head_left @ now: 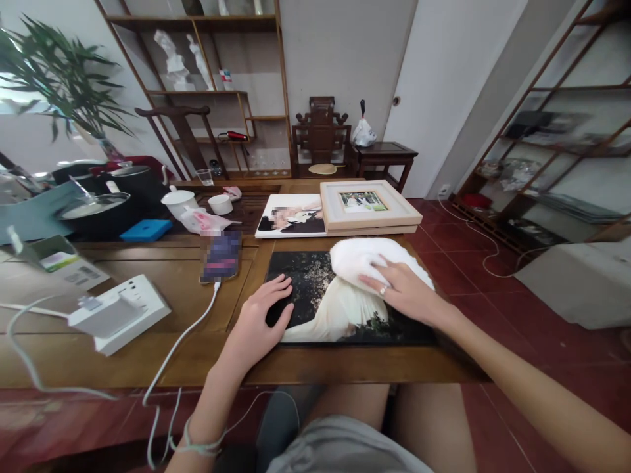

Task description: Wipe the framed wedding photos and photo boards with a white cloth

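Note:
A large dark photo print (305, 276) lies flat on the wooden table (148, 295) in front of me. My left hand (261, 315) rests flat on its left edge, fingers spread, holding nothing. My right hand (399, 286) presses a white cloth (359, 259) onto the print's upper right part, fingers lying over the cloth. Beyond the print lie a second photo print (290, 217) and a light wooden picture frame (367, 205) holding a small photo.
A phone (221, 256) with a white cable lies left of the print. A white power strip (121, 312), a box, dark pots, a blue box (146, 230) and white cups (178, 200) crowd the table's left. Shelves, chairs and a plant stand behind.

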The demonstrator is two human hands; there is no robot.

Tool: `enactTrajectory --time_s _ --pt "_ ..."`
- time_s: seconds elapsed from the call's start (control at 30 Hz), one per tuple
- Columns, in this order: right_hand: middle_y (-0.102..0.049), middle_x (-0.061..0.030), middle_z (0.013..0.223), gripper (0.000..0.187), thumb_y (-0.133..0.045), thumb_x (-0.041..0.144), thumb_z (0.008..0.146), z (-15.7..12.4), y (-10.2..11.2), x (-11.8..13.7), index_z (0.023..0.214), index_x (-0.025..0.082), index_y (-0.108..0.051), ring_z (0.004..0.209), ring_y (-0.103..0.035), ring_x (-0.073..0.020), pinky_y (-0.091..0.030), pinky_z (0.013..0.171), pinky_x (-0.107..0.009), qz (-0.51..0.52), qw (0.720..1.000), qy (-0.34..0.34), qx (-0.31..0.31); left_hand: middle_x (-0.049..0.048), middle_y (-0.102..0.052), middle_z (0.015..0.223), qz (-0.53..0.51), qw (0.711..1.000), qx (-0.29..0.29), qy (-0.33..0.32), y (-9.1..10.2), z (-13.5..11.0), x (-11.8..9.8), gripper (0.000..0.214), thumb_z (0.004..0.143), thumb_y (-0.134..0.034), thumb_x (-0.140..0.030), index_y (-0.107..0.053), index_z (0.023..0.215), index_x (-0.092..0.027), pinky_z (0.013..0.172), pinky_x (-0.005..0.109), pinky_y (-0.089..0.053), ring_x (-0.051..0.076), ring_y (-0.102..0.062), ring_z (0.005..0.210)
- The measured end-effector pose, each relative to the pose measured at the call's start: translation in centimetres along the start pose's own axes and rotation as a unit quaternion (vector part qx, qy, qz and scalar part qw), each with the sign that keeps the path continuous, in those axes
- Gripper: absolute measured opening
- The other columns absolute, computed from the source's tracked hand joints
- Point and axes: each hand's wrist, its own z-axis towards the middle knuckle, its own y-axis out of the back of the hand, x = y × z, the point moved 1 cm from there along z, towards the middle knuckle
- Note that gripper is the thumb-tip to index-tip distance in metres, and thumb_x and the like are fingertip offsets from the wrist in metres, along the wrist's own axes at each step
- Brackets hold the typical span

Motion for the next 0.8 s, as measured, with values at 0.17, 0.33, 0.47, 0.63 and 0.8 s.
enactTrajectory --time_s 0.17,0.33,0.47,0.63,0.8 --pt "-0.057 -0.0106 0.121 0.025 -0.043 0.033 0.089 -5.7 -0.3 3.9 0.090 0.019 -0.064 0.124 -0.039 -0.0304 -0.031 0.101 -0.048 0.013 0.997 0.075 0.021 0.0096 -0.063 0.115 0.005 1.000 0.003 0.004 -0.1 0.0 0.1 0.022 0.080 -0.055 -0.023 -0.066 0.098 -0.016 0.099 0.041 -0.042 0.024 -0.052 0.115" --pt "-0.058 -0.0098 0.121 0.022 -0.044 0.029 0.088 -6.3 -0.1 4.2 0.089 0.018 -0.064 0.117 -0.047 -0.0264 -0.028 0.105 -0.047 0.035 0.993 0.115 0.013 0.0093 -0.063 0.115 0.005 1.000 0.001 0.003 -0.1 0.1 0.2 0.024 0.080 -0.055 -0.024 -0.067 0.099 -0.016 0.099 0.042 -0.043 0.024 -0.053 0.115" --pt "-0.066 -0.0094 0.102 0.031 -0.039 0.037 0.091 -3.2 -0.3 1.9 0.090 0.019 -0.065 0.119 -0.044 -0.0304 -0.036 0.097 -0.044 0.014 0.998 0.058 0.008 0.0093 -0.064 0.114 0.002 1.000 0.003 0.003 -0.1 0.2 0.3 0.024 0.081 -0.054 -0.025 -0.067 0.100 -0.016 0.098 0.042 -0.043 0.024 -0.053 0.114" --pt "-0.064 -0.0104 0.103 0.036 -0.035 0.043 0.092 1.4 -0.6 -0.5 0.094 0.019 -0.062 0.103 -0.055 -0.0289 -0.041 0.086 -0.037 -0.004 1.000 0.027 -0.001 0.0098 -0.064 0.114 0.001 1.000 0.005 0.004 -0.1 0.2 0.4 0.025 0.082 -0.054 -0.025 -0.067 0.100 -0.015 0.098 0.042 -0.043 0.024 -0.053 0.114" --pt "-0.063 -0.0095 0.100 0.035 -0.035 0.042 0.092 4.2 -1.1 -1.7 0.088 0.019 -0.062 0.093 -0.056 -0.0266 -0.039 0.080 -0.034 -0.012 0.999 0.021 -0.025 0.0107 -0.065 0.113 0.000 1.000 -0.004 0.011 -0.1 0.1 0.4 0.026 0.082 -0.055 -0.026 -0.067 0.101 -0.014 0.097 0.042 -0.044 0.024 -0.055 0.113"
